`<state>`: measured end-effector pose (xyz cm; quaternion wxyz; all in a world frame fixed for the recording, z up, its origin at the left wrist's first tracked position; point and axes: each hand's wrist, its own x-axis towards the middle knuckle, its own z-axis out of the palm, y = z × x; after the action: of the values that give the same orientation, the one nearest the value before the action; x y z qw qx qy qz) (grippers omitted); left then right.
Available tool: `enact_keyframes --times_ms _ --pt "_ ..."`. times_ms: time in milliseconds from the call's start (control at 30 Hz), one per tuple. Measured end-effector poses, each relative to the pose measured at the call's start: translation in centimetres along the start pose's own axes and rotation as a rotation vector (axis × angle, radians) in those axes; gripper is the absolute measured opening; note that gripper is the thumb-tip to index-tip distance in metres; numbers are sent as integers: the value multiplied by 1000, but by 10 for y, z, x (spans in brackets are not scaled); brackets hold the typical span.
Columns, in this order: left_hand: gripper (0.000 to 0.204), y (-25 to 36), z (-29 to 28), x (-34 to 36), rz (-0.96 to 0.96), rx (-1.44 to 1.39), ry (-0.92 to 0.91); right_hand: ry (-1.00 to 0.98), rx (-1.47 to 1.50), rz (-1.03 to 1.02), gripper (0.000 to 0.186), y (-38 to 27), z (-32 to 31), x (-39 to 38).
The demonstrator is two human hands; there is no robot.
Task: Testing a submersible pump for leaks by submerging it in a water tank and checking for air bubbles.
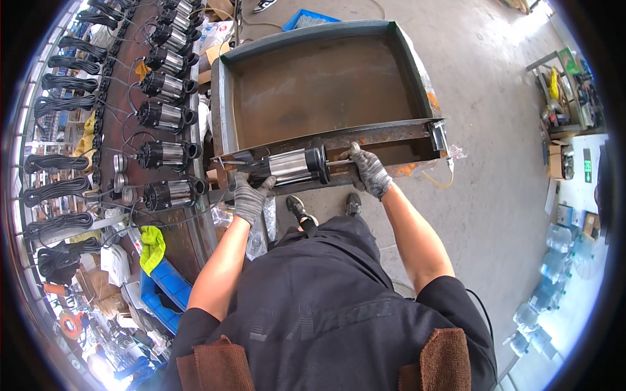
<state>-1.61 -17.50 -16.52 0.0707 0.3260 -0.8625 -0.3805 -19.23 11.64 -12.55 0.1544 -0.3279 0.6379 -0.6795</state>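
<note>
A submersible pump (291, 167) with a shiny steel barrel and black ends lies on its side across the near rim of a rusty metal tank (222, 107). My left hand (250, 199), in a grey knit glove, grips the pump's left black end from the near side, its thumb along the barrel. Just past the pump's right end is my right hand (370, 171), gloved the same way. Its fingers are curled closed by the tank's near bar (398, 133); what they hold is hidden.
On the left, a dark bench (120, 78) carries a row of similar pumps (163, 116) with coiled black cables (62, 163). A yellow-green cloth (152, 249) hangs near blue bins (163, 293). Behind the tank sits a blue tray (310, 18). Large clear bottles (551, 264) line the right wall.
</note>
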Motion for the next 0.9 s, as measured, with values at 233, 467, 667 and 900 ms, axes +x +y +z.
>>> enact_keyframes --times_ms 233,467,667,900 --pt "66 7 -2 1 -25 -238 -79 -43 -457 574 45 47 5 -4" --pt "65 5 -1 1 -27 -239 -103 -8 272 771 28 57 -15 -12" --pt "77 2 -1 -2 -57 -52 -42 -243 224 516 47 23 -31 -1" --pt "74 5 0 -1 -27 -118 -28 34 280 875 49 20 -7 -3"
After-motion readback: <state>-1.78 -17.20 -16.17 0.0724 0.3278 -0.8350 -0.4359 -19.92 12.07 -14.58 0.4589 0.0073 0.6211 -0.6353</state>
